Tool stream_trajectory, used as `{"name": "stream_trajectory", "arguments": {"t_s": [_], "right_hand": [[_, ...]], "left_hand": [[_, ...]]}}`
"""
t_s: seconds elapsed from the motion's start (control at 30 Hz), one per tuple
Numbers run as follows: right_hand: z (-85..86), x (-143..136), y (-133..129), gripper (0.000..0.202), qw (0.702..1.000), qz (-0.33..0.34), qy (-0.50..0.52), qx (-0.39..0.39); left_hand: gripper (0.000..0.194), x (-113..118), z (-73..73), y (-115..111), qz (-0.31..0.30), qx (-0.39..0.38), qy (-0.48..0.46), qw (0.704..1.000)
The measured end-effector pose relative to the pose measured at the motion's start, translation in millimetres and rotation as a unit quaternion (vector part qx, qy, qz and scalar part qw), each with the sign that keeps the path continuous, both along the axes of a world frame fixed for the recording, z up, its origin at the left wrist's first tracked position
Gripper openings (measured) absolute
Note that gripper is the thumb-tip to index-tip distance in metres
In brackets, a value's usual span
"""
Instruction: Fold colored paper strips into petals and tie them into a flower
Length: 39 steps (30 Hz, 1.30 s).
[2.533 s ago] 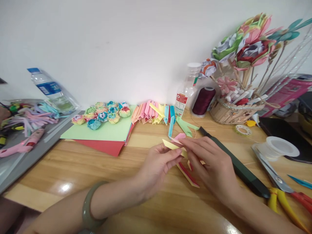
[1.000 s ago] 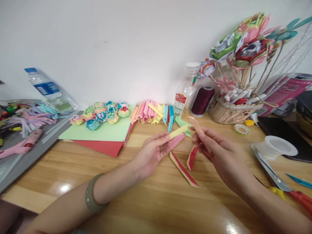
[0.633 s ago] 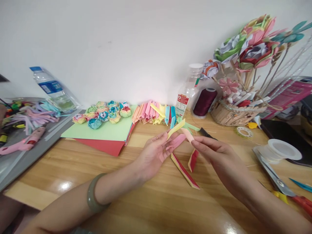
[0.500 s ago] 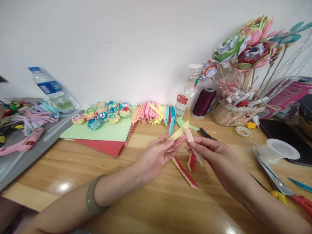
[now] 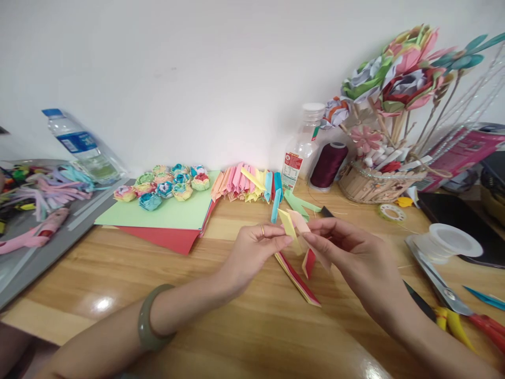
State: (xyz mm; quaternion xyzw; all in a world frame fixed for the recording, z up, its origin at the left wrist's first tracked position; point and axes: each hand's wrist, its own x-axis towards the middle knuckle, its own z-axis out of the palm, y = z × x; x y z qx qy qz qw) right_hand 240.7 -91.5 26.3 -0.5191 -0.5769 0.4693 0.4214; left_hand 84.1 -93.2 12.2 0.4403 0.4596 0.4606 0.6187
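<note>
The fingers of your left hand [image 5: 251,255] pinch a folded yellow paper strip [image 5: 290,231], while those of your right hand [image 5: 355,255] grasp a peach paper strip [image 5: 299,220]. Both strips are up between your fingertips, above the bench [image 5: 189,316], overlapping in view; you cannot tell whether they interlock. Beneath your fingers and nearer you lie a long bundle of red and yellow folded strips [image 5: 298,279] and a shorter red-faced folded piece [image 5: 310,262]. Just beyond your fingers are green paper pieces [image 5: 298,202] and blue folded strips [image 5: 276,195]. Well right of your fingers, a white spool [image 5: 450,242] sits by red-handled scissors [image 5: 447,292].
</note>
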Motion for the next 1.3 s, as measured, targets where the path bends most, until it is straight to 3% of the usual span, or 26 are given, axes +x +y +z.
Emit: {"name": "stream_trajectory", "arguments": {"t_s": [0.2, 0.6, 1.3], "right_hand": [[-0.7, 0.6, -1.7, 0.018, 0.997, 0.003, -0.049, 0.054], [0.8, -0.2, -0.3, 0.021, 0.998, 0.009, -0.057, 0.04], [-8.0, -0.1, -0.3, 0.02, 0.99, 0.056, -0.082, 0.096]], "left_hand": [[0.013, 0.4, -0.2, 0.4, -0.016, -0.019, -0.016, 1.0], [0.012, 1.5, -1.2, 0.1, -0.023, -0.003, 0.008, 1.0], [0.011, 3.0, 2.9, -1.1, -0.053, 0.0, 0.013, 0.998]]}}
